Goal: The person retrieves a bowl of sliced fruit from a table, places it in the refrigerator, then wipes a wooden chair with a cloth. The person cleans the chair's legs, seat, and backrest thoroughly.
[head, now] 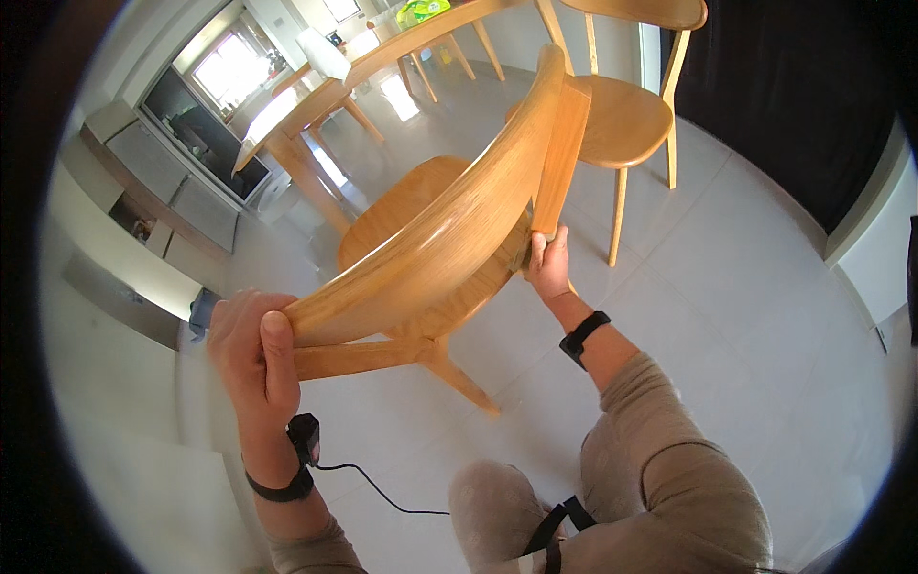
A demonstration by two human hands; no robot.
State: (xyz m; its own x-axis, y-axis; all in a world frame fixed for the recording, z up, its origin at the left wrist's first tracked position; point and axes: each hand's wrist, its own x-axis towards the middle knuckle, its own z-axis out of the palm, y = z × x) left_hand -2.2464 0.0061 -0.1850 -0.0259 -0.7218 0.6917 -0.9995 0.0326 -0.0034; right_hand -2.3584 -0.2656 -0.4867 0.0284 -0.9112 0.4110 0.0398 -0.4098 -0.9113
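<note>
A light wooden chair (430, 251) stands before me, its curved backrest nearest to the camera and its seat beyond and below. My left hand (258, 351) grips the near left end of the backrest, the thumb lying along its edge. My right hand (551, 262) is on the right back post of the chair, low down beside the seat; its fingers are partly hidden behind the post. Each wrist wears a black strap, and the left one carries a small black device with a cable.
A second wooden chair (624, 118) stands at the upper right by a dark panel (782, 93). A long wooden table (391, 50) with a green package (423, 10) and other chairs is at the top. Cabinets (161, 172) line the left side.
</note>
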